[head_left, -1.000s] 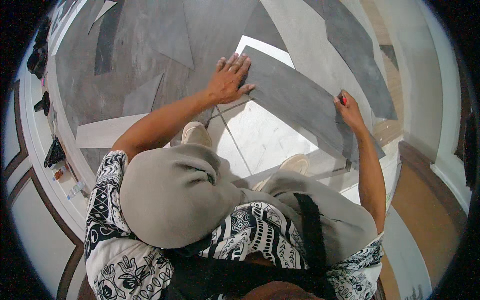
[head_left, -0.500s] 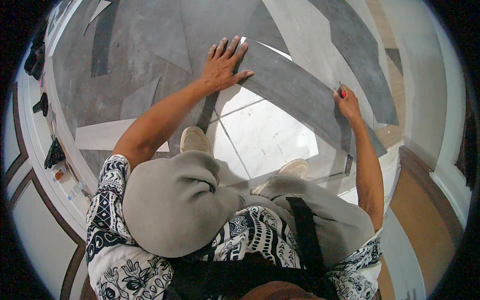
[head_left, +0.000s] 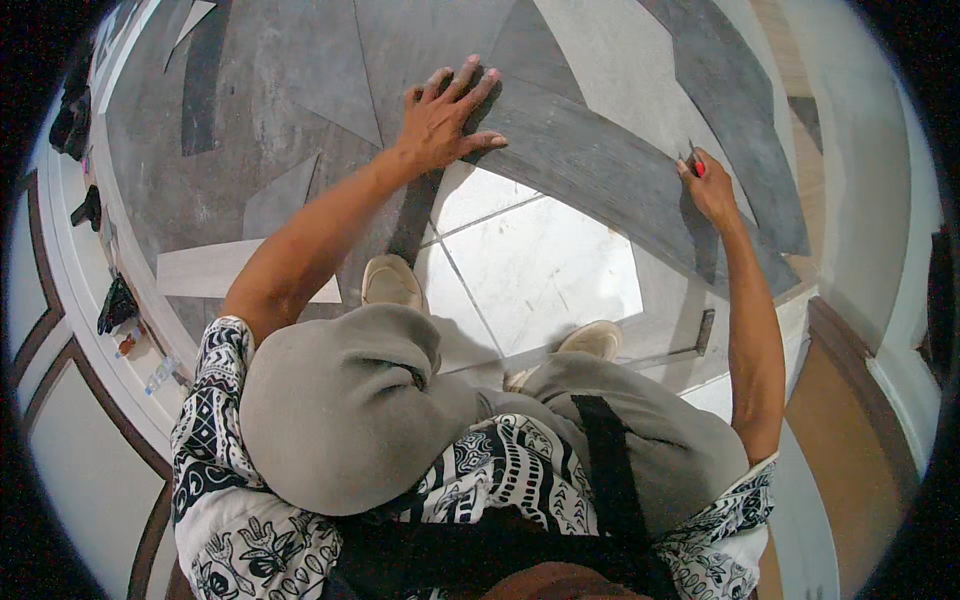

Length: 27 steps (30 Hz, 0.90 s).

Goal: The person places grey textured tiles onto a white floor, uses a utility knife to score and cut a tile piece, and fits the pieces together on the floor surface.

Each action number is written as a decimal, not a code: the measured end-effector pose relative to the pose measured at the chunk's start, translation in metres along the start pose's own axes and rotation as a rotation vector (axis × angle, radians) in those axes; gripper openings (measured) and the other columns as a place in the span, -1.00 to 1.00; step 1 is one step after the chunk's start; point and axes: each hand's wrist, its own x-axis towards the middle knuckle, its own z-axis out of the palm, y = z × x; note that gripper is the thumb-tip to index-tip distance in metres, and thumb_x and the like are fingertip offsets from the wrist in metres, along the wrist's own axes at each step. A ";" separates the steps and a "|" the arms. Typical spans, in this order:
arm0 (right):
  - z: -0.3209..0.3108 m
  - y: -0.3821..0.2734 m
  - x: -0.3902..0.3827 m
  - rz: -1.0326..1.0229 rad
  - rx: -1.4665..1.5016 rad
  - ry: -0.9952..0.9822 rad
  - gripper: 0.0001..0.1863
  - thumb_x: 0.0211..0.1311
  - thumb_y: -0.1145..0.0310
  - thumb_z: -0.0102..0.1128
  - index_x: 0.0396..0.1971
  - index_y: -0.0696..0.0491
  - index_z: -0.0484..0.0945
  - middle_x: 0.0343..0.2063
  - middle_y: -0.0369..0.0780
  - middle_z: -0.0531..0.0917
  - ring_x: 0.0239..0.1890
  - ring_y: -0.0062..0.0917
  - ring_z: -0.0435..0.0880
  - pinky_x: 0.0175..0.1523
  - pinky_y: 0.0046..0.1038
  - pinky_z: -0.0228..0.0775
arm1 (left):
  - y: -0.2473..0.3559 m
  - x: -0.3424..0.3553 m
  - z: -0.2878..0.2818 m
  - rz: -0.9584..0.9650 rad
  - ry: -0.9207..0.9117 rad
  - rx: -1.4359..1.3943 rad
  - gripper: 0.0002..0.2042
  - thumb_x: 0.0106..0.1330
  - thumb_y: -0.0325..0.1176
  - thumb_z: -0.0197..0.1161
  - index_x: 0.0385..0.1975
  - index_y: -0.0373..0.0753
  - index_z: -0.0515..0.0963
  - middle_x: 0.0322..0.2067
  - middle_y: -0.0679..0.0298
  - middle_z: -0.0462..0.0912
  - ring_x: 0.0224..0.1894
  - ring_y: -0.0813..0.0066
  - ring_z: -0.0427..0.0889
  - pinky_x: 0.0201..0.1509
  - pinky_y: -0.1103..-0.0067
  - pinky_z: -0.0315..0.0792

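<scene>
My left hand lies with fingers spread at the left end of a long dark grey plank. My right hand, at the plank's far edge toward its right end, grips a small red tool with a pointed tip, apparently a knife. Pale square floor tiles with dark joints show on the near side of the plank. A light grey strip and another dark grey piece lie beyond it. A narrow dark bar rests near my right foot.
Overlapping grey pieces and a pale offcut cover the floor at left. Black items, a dark bag and a plastic bottle line the left edge. A pale wall rises at right; my shoes are below the plank.
Both hands and the plank have shifted away from me, my right hand also slightly rightward. The white wedge that showed along the plank's far edge is now covered.
</scene>
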 end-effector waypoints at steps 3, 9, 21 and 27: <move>0.004 -0.002 -0.006 -0.022 0.034 0.040 -0.56 0.35 0.04 0.29 -0.01 0.09 0.55 -0.18 0.06 0.70 -0.06 0.03 0.68 0.04 -0.08 0.47 | -0.007 0.014 -0.011 0.011 -0.119 0.058 -0.02 0.14 0.52 0.20 0.56 0.23 0.12 0.60 0.38 0.02 0.43 -0.16 0.26 0.40 -0.12 0.15; 0.009 0.010 -0.016 -0.157 -0.026 0.154 -0.68 0.32 0.23 0.30 -0.02 0.05 0.55 -0.21 0.07 0.61 -0.11 0.00 0.61 -0.01 -0.05 0.43 | -0.007 0.018 -0.009 0.066 -0.118 0.079 0.06 0.09 0.59 0.14 0.57 0.17 0.07 0.59 0.47 0.07 0.44 -0.10 0.24 0.32 -0.11 0.17; 0.011 -0.078 -0.038 -0.285 -0.003 0.197 -0.54 0.22 0.32 0.40 0.13 -0.08 0.55 0.06 -0.08 0.50 0.06 -0.05 0.61 0.11 -0.12 0.50 | -0.005 0.019 -0.027 0.026 -0.123 0.050 0.09 -0.02 0.56 0.28 0.55 0.26 0.10 0.59 0.50 0.04 0.42 -0.08 0.24 0.42 -0.08 0.05; -0.017 -0.139 0.012 -0.444 -0.103 0.072 -0.48 0.31 0.02 0.34 0.11 0.06 0.53 0.00 -0.03 0.56 0.02 -0.07 0.63 0.02 -0.08 0.52 | -0.006 0.016 -0.029 0.012 -0.013 -0.004 0.10 -0.13 0.54 0.36 0.52 0.30 0.19 0.56 0.51 0.12 0.41 -0.03 0.25 0.44 0.00 0.06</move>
